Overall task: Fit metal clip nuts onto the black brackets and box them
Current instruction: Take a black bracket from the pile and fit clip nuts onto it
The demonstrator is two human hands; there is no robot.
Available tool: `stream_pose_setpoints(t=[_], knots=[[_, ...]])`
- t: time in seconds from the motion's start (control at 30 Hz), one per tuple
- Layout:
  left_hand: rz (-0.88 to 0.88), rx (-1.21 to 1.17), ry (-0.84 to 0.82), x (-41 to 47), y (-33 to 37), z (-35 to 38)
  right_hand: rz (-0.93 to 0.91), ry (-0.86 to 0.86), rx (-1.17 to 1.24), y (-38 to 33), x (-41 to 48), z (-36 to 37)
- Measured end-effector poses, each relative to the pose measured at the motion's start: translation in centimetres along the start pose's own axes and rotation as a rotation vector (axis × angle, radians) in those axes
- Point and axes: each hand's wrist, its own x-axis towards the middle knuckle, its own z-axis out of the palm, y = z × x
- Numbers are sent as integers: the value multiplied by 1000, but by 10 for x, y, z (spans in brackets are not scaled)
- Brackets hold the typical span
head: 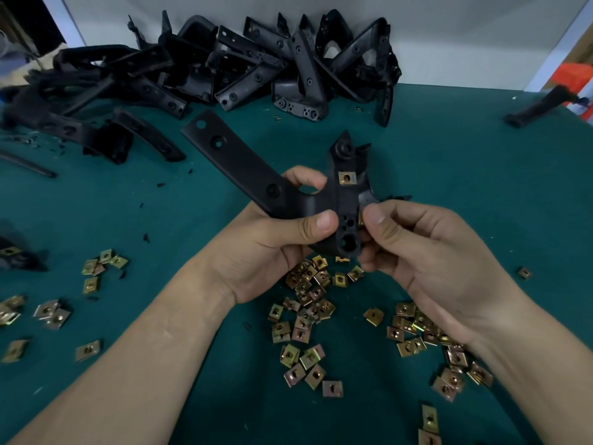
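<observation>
Above the desk (465,175), our left grip (272,248) clasped the black bracket (244,168) while our right grip (433,252) pinched a clip nut (360,217) against its lower edge. A skewed push could jam the nut or drop it among the loose nuts (308,297) below. The thumb (373,216) and bracket hid its seating; we saw no box.

A dark teal cloth is covering the bench (465,187), stretching flat from the near edge back to a pale grey wall (449,43) that is rising straight behind it. Soft, even light is lying over the cloth and casting only faint shadows. At the far left, a white upright strip (61,17) is edging the wall, and a dark opening (25,24) is showing beyond it. At the far right, a white post (558,49) is slanting upward, and something bright orange (574,78) is showing behind it, too blurred to identify.
</observation>
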Motion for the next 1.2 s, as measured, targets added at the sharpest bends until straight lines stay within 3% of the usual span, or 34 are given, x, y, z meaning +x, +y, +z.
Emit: stream_pose_setpoints(t=[0.27,0.5,0.7,1.2], knots=[[4,34,55,1,-1,-1,-17,-7,-112,-1,-2,0],[6,41,20,-1,0,1,79,21,57,3,-4,5],[-4,-27,35,-1,0,0,213,-149,237,-8,-4,-3],[-77,17,-58,-4,-1,-1,332,-118,299,3,-4,0]])
